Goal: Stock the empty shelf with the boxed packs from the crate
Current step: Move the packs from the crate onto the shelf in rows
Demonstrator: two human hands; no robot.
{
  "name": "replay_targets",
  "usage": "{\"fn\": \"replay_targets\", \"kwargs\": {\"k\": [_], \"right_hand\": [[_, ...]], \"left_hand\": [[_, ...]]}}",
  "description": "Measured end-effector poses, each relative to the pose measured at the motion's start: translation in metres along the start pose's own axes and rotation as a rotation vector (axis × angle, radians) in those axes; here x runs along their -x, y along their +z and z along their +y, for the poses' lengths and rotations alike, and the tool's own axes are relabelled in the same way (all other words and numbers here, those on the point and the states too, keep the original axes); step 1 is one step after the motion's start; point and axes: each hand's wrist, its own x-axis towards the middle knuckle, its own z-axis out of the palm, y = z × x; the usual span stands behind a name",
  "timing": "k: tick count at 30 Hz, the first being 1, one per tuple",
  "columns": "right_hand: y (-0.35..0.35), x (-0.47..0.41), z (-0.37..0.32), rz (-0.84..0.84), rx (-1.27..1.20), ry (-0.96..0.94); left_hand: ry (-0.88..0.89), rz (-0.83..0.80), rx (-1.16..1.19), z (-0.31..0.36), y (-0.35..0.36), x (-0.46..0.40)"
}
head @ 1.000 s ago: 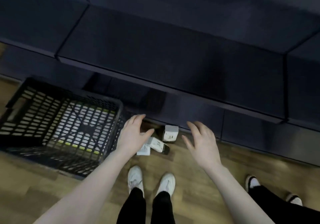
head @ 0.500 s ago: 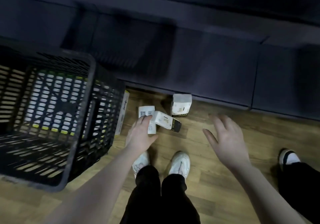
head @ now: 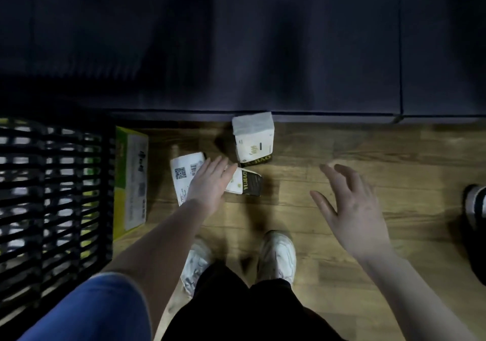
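left hand (head: 210,182) flat over packs (head: 247,184), right hand (head: 352,209) splayed

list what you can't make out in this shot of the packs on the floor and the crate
- Head view: the flat pack and tipped pack are partly covered by the left hand, so contact is unclear.
- The crate is cut off by the left edge and blurred; its contents are unreadable.
- The shelf is too dark to see.

Wooden plank floor (head: 342,140), two white sneakers (head: 277,253), black trousers (head: 236,309), another dark shoe (head: 474,203) at the right edge
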Motion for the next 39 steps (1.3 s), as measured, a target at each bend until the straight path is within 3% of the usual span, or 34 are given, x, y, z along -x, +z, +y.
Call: {"fn": "replay_targets", "kwargs": {"k": [7, 17, 30, 39], "right_hand": [[0.029, -0.013, 0.017, -0.012, 0.032, 0.018], [-0.001, -0.016, -0.011, -0.068, 0.052, 0.007], [-0.177, 0.013, -0.111, -0.059, 0.079, -0.068], [-0.316, 0.015, -0.174, 0.001, 0.055, -0.126]], "left_hand": [[0.011, 0.059, -0.299, -0.006, 0.026, -0.037], [-0.06, -0.022, -0.196, -0.006, -0.033, -0.002], [-0.053, 0.087, -0.073, -0.01, -0.222, 0.132], [-0.024, 0.272, 0.011, -0.021, -0.373, 0.222]]}}
